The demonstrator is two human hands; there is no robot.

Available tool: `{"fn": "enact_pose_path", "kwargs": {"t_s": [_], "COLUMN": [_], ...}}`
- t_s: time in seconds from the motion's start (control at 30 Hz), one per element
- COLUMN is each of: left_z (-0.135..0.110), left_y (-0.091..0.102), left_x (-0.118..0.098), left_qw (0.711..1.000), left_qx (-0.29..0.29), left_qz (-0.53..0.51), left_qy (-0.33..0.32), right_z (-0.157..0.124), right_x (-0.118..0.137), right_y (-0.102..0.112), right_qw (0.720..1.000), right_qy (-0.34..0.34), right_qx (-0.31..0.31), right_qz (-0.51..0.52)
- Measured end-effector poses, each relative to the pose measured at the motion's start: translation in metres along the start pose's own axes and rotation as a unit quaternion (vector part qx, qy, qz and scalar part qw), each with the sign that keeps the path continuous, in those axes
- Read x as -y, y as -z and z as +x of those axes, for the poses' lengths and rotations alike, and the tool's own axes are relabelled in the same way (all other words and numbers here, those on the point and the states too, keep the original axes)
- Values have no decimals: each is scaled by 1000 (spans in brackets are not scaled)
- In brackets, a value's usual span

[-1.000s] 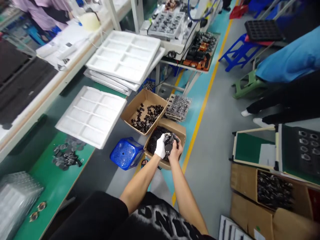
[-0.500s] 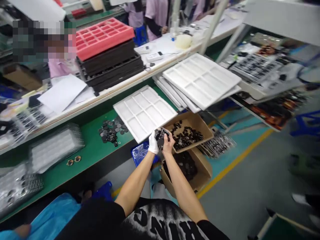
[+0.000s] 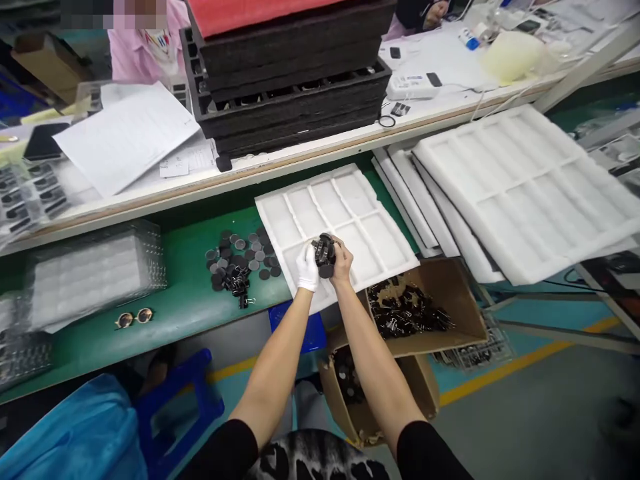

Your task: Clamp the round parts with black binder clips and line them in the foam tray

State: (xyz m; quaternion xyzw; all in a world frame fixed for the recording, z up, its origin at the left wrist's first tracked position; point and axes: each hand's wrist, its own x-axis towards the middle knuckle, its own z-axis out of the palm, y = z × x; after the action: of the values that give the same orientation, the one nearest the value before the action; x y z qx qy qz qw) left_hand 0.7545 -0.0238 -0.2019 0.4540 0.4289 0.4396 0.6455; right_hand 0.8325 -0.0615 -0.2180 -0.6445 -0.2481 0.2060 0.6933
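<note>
My left hand (image 3: 307, 267), in a white glove, and my bare right hand (image 3: 342, 262) are cupped together round a handful of small black parts (image 3: 324, 252). Both hands hover over the near edge of a white foam tray (image 3: 345, 207) with rectangular pockets, lying on the green bench (image 3: 175, 313). A loose pile of dark round discs and clips (image 3: 240, 263) lies on the bench just left of my hands. Below my arms stand two open cardboard boxes (image 3: 450, 287) holding more black parts.
A stack of white foam trays (image 3: 530, 187) lies to the right. Black foam trays (image 3: 290, 80) and papers (image 3: 125, 133) sit on the raised shelf behind. Clear plastic trays (image 3: 95, 273) rest at left. A blue stool (image 3: 180, 400) stands underneath. A person in pink (image 3: 145, 47) works across.
My hands lifted the black parts from the floor box up to the white foam tray on the bench. The view swung left from the aisle to the bench.
</note>
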Motion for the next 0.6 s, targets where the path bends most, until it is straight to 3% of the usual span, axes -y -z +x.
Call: {"fn": "enact_pose_path", "kwargs": {"t_s": [0.2, 0.33, 0.5, 0.6], "left_z": [-3, -6, -4, -15], "left_y": [24, 35, 44, 52], "left_x": [19, 24, 13, 5], "left_qw": [985, 966, 939, 919], "left_qx": [-31, -9, 40, 41], "left_qz": [146, 232, 310, 360], "left_qy": [-88, -114, -144, -154], "right_z": [1, -1, -12, -42], "right_x": [-14, -16, 2, 14], "right_y": [4, 17, 55, 86], "right_qw": [993, 981, 954, 938], "right_qy": [48, 62, 67, 56], "right_qx": [36, 73, 127, 123], "right_qz": [-97, -169, -263, -319]}}
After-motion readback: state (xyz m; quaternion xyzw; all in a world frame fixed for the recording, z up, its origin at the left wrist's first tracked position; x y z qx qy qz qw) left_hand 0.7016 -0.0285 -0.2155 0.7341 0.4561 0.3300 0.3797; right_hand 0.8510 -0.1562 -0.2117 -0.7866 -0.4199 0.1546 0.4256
